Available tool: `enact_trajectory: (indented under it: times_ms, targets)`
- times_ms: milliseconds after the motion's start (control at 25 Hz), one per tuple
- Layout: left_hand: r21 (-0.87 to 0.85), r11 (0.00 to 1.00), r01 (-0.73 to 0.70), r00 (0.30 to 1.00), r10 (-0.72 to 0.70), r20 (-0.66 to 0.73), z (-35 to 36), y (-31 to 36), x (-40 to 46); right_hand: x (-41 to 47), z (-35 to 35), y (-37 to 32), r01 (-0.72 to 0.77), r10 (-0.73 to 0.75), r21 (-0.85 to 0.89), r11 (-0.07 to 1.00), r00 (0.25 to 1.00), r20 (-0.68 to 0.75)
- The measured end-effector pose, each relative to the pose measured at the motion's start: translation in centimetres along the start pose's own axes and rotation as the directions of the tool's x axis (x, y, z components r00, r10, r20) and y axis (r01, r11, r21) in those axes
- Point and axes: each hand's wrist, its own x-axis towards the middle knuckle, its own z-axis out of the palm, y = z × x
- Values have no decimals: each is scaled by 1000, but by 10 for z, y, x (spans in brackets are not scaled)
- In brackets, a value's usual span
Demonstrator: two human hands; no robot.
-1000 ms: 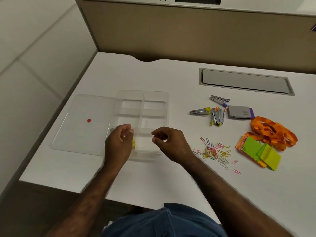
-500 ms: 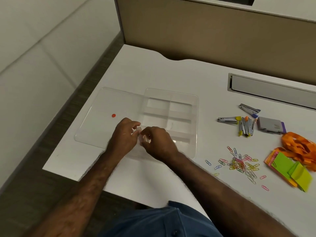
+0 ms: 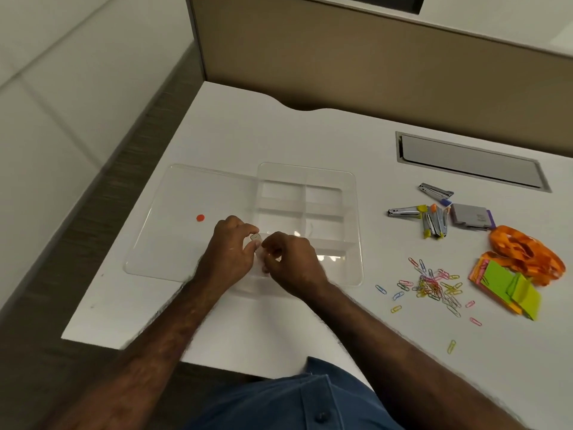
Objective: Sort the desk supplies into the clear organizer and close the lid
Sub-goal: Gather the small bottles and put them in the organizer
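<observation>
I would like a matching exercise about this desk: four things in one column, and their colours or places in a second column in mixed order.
Column one:
1. sticky notes
2. lanyard
3. paper clips
4. lid

Column two:
A. orange, at the far right of the desk
B. clear, lying open left of the compartments
C. many colours, scattered loose
D. green and yellow on top, stacked

Pairs: 1-D, 2-A, 3-C, 4-B
</observation>
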Motion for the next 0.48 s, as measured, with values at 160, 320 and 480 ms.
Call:
enact_trajectory:
  times_ms: [160, 320, 480]
  targets:
    - [7, 999, -39, 999, 38, 9, 1, 2, -1, -4, 6, -1, -26, 26, -26, 999, 1000, 12]
    - [16, 997, -76, 997, 76, 28, -3, 3, 1, -5, 5, 0, -86, 85, -23, 996, 996, -30]
    - [15, 999, -34, 999, 34, 32, -5, 12, 1, -6, -9, 7, -110, 109, -1, 994, 986, -123]
